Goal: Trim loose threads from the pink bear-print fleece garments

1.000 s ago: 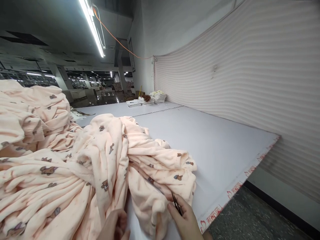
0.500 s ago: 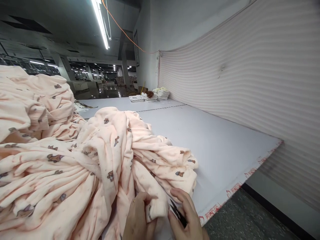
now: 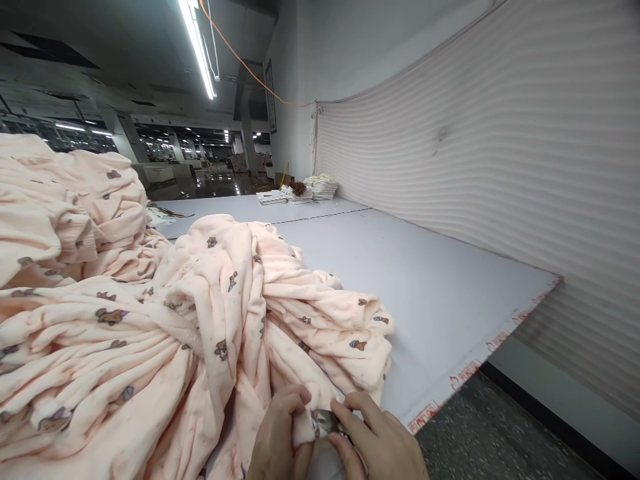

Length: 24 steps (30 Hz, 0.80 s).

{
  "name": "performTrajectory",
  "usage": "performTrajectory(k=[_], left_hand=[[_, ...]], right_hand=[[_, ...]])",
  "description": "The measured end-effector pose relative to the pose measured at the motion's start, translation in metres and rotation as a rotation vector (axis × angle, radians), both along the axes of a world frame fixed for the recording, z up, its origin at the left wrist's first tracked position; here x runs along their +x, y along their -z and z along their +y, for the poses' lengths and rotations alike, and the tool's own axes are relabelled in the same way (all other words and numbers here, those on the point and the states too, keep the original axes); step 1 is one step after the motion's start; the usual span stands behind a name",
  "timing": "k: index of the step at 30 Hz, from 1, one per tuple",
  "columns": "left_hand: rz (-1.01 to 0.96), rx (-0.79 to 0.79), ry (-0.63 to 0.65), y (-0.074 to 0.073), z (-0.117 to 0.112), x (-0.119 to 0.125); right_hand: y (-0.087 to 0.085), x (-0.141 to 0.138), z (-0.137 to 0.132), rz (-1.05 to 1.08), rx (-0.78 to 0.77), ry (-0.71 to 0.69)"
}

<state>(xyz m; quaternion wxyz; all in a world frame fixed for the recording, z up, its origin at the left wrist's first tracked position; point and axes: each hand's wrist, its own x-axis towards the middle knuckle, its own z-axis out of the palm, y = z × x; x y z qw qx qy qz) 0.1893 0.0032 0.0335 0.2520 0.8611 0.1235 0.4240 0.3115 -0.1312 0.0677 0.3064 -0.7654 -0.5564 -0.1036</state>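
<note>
A heap of peach-pink plush garments [image 3: 210,320] printed with small brown bears lies in front of me, spilling to the table's near side. My left hand [image 3: 283,433] pinches the end of one piece, likely a sleeve [image 3: 304,423], between thumb and fingers. Close beside it, my right hand [image 3: 377,440] is closed around small thread snips [image 3: 327,420]. The metal blades point left and touch or nearly touch the cloth by my left fingers. Most of the snips' body is hidden inside the right hand.
The grey-white table [image 3: 430,287] has red-printed tape along its right edge. Stacks of white folded pieces [image 3: 320,189] stand at the back. More peach garments [image 3: 65,200] pile up at the left. A striped cloth [image 3: 450,160] hangs along the wall.
The snips have swung from pointing up and left to lying across toward the cloth. My right hand has moved closer to my left, which keeps its hold on the fabric.
</note>
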Motion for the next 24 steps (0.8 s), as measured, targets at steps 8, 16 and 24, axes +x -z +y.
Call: performTrajectory(k=[8,16,24], left_hand=[[0.014,-0.009,0.109,0.002,0.012,-0.005],[0.049,-0.043,0.15,0.001,0.013,-0.007],[0.029,-0.055,0.146,0.0,0.016,-0.007]], right_hand=[[-0.027,0.015,0.008,0.357,-0.236,-0.215],[-0.022,0.01,0.011,0.343,-0.215,-0.206],[-0.004,0.013,0.015,0.339,-0.078,-0.135]])
